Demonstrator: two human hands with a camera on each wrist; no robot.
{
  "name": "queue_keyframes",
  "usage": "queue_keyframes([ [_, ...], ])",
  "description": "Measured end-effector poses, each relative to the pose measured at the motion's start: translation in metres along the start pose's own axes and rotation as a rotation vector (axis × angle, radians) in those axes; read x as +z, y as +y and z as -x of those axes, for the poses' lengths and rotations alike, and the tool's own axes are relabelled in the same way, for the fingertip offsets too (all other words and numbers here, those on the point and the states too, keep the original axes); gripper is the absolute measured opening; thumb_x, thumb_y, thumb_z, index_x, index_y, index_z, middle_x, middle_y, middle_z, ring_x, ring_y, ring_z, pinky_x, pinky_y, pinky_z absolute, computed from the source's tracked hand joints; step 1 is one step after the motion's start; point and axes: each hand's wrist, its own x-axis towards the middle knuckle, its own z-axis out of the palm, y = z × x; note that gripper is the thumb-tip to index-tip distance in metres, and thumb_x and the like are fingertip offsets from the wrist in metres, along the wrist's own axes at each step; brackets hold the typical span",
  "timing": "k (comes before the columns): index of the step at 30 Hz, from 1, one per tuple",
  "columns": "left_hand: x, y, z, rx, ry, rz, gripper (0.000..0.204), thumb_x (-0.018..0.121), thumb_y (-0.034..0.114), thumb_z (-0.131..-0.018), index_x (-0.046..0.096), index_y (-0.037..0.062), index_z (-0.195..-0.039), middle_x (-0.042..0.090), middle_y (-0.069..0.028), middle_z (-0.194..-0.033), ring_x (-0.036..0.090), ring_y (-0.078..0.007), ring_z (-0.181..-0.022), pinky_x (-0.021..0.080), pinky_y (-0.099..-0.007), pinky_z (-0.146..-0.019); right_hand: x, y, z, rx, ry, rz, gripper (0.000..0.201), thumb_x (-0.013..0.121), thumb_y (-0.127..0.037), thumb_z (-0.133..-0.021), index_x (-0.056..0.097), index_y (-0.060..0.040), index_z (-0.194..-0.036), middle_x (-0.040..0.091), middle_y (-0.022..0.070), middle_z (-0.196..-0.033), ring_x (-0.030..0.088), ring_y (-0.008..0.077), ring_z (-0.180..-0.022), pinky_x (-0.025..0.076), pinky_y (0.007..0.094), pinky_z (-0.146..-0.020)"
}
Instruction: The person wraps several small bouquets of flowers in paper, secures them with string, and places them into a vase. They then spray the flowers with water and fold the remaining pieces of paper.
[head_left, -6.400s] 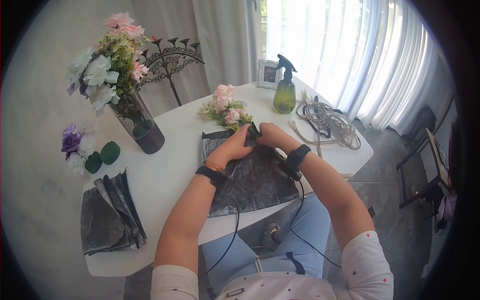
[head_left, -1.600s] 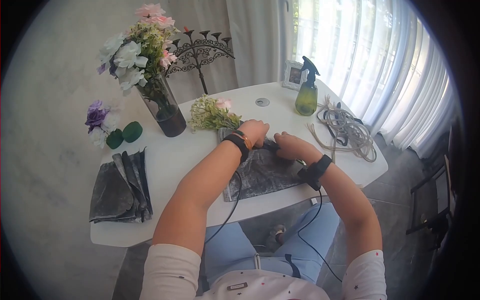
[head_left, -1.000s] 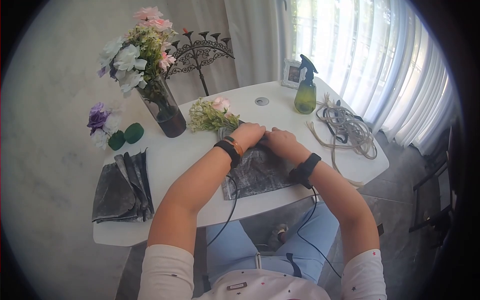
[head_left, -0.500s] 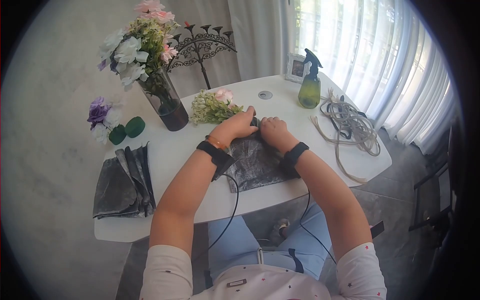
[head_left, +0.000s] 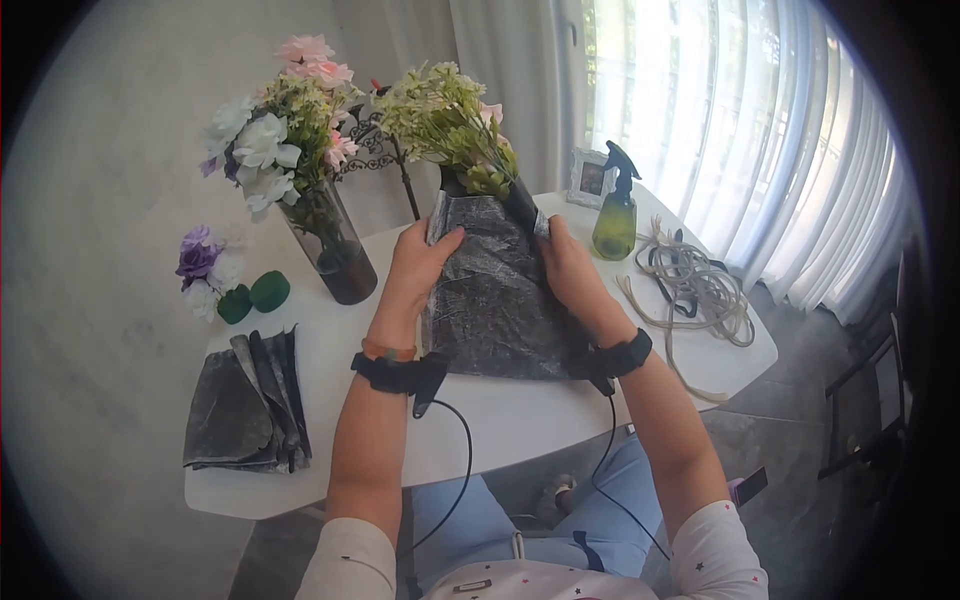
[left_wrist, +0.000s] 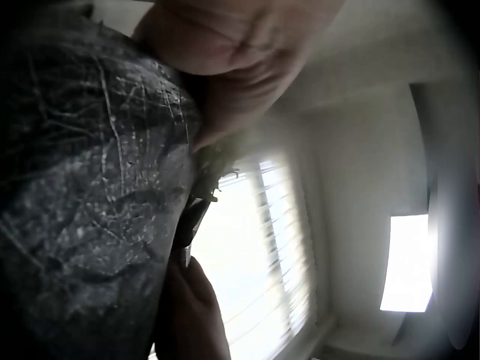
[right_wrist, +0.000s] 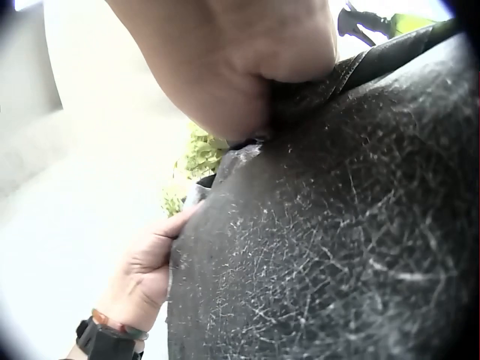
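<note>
A bouquet of artificial flowers (head_left: 440,120), yellow-green sprigs and pink blooms, stands up out of a dark grey, crinkled sheet of wrapping paper (head_left: 500,300). My left hand (head_left: 410,270) grips the paper's left edge, thumb over the front. On the opposite side my right hand (head_left: 578,280) holds the right edge, where the paper is folded over near the stems. The paper is raised and tilted up above the table. In the right wrist view the wrapping paper (right_wrist: 322,247) spans between both hands; its back and the lower stems are hidden.
On the white table (head_left: 340,440) stand a glass vase (head_left: 325,230) of flowers and a green spray bottle (head_left: 615,225). Coiled cords (head_left: 695,285) lie at right. Folded dark paper sheets (head_left: 245,405) and a purple flower (head_left: 200,255) lie at left.
The wrapping paper and bouquet, lying on the table half a second ago, are now lifted and tilted upright. My hands have moved apart from the stems to the paper's two sides.
</note>
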Motion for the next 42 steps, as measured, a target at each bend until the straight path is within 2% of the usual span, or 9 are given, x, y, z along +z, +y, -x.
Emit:
queue_keyframes([
  [5, 0.024, 0.078, 0.043, 0.238, 0.155, -0.130, 0.023, 0.058, 0.014, -0.091, 0.058, -0.0053, -0.102, 0.061, -0.0040, -0.079, 0.055, -0.0092, -0.070, 0.045, -0.0257, -0.064, -0.011, -0.023, -0.024, -0.112, 0.164, -0.046, 0.017, 0.044, -0.007, -0.092, 0.033, 0.0000, -0.102, 0.055, 0.0320, -0.079, 0.050, 0.0521, -0.080, 0.039, 0.0536, -0.067],
  [11, 0.022, 0.105, 0.058, 0.414, 0.241, 0.313, 0.036, 0.046, 0.030, -0.097, 0.055, -0.0030, -0.110, 0.060, -0.0100, -0.097, 0.059, -0.0130, -0.085, 0.047, -0.0256, -0.074, -0.010, -0.057, -0.026, -0.211, 0.116, -0.339, 0.024, 0.043, -0.012, -0.096, 0.040, 0.0013, -0.116, 0.057, 0.0217, -0.100, 0.057, 0.0317, -0.095, 0.043, 0.0383, -0.083],
  [16, 0.009, 0.078, 0.062, -0.068, 0.346, 0.563, 0.044, 0.041, 0.026, -0.098, 0.045, -0.0042, -0.129, 0.055, -0.0137, -0.120, 0.052, -0.0187, -0.111, 0.042, -0.0328, -0.092, 0.001, -0.092, -0.013, 0.259, -0.249, -1.411, 0.035, 0.040, -0.012, -0.099, 0.041, 0.0008, -0.131, 0.058, 0.0088, -0.114, 0.058, 0.0156, -0.101, 0.048, 0.0276, -0.086],
  [20, 0.011, 0.050, 0.046, 0.132, -0.016, 0.351, 0.046, 0.047, 0.030, -0.096, 0.045, -0.0060, -0.125, 0.060, -0.0127, -0.108, 0.060, -0.0174, -0.091, 0.048, -0.0297, -0.080, 0.010, -0.086, -0.012, 0.542, -0.436, -1.798, 0.029, 0.042, -0.011, -0.097, 0.050, 0.0062, -0.118, 0.062, 0.0133, -0.105, 0.065, 0.0176, -0.086, 0.056, 0.0290, -0.070],
  [23, 0.011, 0.059, 0.018, -0.121, -0.120, 0.315, 0.042, 0.050, 0.032, -0.095, 0.048, -0.0050, -0.115, 0.061, -0.0131, -0.091, 0.061, -0.0157, -0.061, 0.048, -0.0267, -0.045, 0.024, -0.076, -0.012, 0.214, -0.792, -2.067, 0.029, 0.047, -0.019, -0.097, 0.055, 0.0060, -0.109, 0.063, 0.0118, -0.097, 0.066, 0.0193, -0.080, 0.055, 0.0269, -0.063],
  [24, 0.011, 0.054, 0.014, -0.091, -0.095, 0.344, 0.036, 0.049, 0.029, -0.095, 0.049, -0.0037, -0.112, 0.062, -0.0101, -0.089, 0.061, -0.0143, -0.067, 0.050, -0.0254, -0.054, 0.039, -0.064, -0.015, 0.195, -0.858, -2.095, 0.039, 0.051, -0.028, -0.095, 0.055, 0.0072, -0.112, 0.063, 0.0131, -0.102, 0.064, 0.0211, -0.087, 0.053, 0.0286, -0.071],
  [33, -0.002, 0.034, 0.001, 0.167, 0.256, -0.002, 0.024, 0.053, 0.023, -0.094, 0.049, -0.0005, -0.098, 0.050, -0.0056, -0.080, 0.047, -0.0122, -0.072, 0.041, -0.0271, -0.065, -0.046, 0.016, -0.032, 0.011, -0.032, -0.650, 0.050, 0.049, -0.036, -0.096, 0.053, 0.0067, -0.120, 0.062, 0.0142, -0.110, 0.060, 0.0228, -0.098, 0.048, 0.0318, -0.083],
  [35, 0.001, 0.030, -0.002, 0.218, 0.262, -0.079, 0.024, 0.053, 0.022, -0.094, 0.047, -0.0009, -0.098, 0.049, -0.0060, -0.081, 0.044, -0.0133, -0.075, 0.040, -0.0279, -0.070, -0.079, -0.019, -0.040, 0.221, -0.352, -1.208, 0.054, 0.044, -0.041, -0.097, 0.049, 0.0039, -0.127, 0.058, 0.0160, -0.119, 0.056, 0.0214, -0.108, 0.041, 0.0329, -0.095],
  [42, 0.023, 0.034, 0.003, 0.400, 0.263, -0.187, 0.031, 0.049, 0.026, -0.096, 0.045, -0.0008, -0.112, 0.052, -0.0072, -0.085, 0.047, -0.0149, -0.077, 0.041, -0.0282, -0.074, -0.062, -0.066, -0.030, -0.010, -0.038, -0.547, 0.035, 0.047, -0.028, -0.099, 0.057, 0.0033, -0.109, 0.056, -0.0027, -0.085, 0.047, 0.0052, -0.081, 0.040, 0.0222, -0.076],
])
